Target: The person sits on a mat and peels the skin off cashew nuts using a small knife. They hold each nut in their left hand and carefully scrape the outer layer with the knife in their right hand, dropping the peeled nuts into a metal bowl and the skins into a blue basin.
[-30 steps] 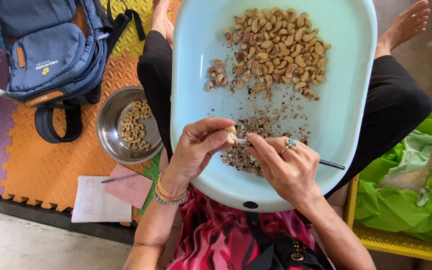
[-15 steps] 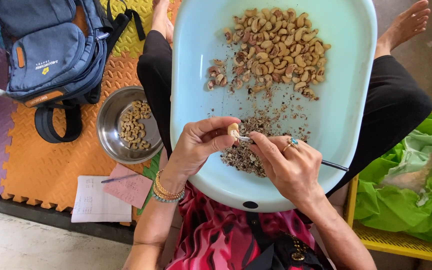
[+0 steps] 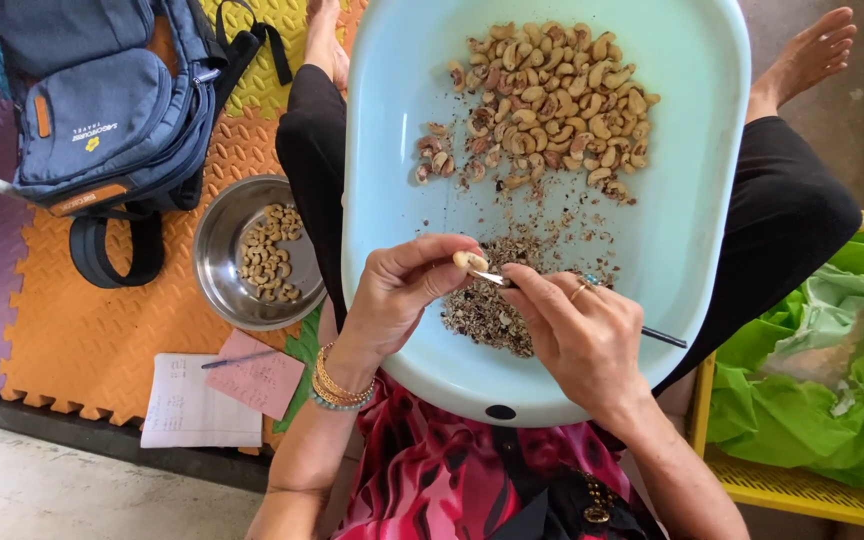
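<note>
At the far left a blue backpack [image 3: 102,105] lies on the orange foam floor mat [image 3: 92,340]. Just right of it sits a round steel bowl [image 3: 220,230] with a small heap of pale peeled cashews [image 3: 270,255] inside. Nearer, below the bowl, a white sheet and a pink slip of paper [image 3: 257,375] lie on the mat with a pen across them.

In the middle a large light-blue plastic basin [image 3: 697,200] rests on the person's lap. A pile of unpeeled cashews [image 3: 542,105] sits in its far part, and a heap of brown skin scraps [image 3: 482,310] lies in its near part.

Above the scraps, the left hand [image 3: 397,295], bangles at its wrist, pinches a single cashew [image 3: 469,261] between thumb and fingertips. The right hand [image 3: 582,335], wearing a ring, is closed around a thin metal tool [image 3: 664,338] whose tip touches that nut.

At the far right a yellow crate [image 3: 802,490] holds a green plastic bag [image 3: 832,390].
</note>
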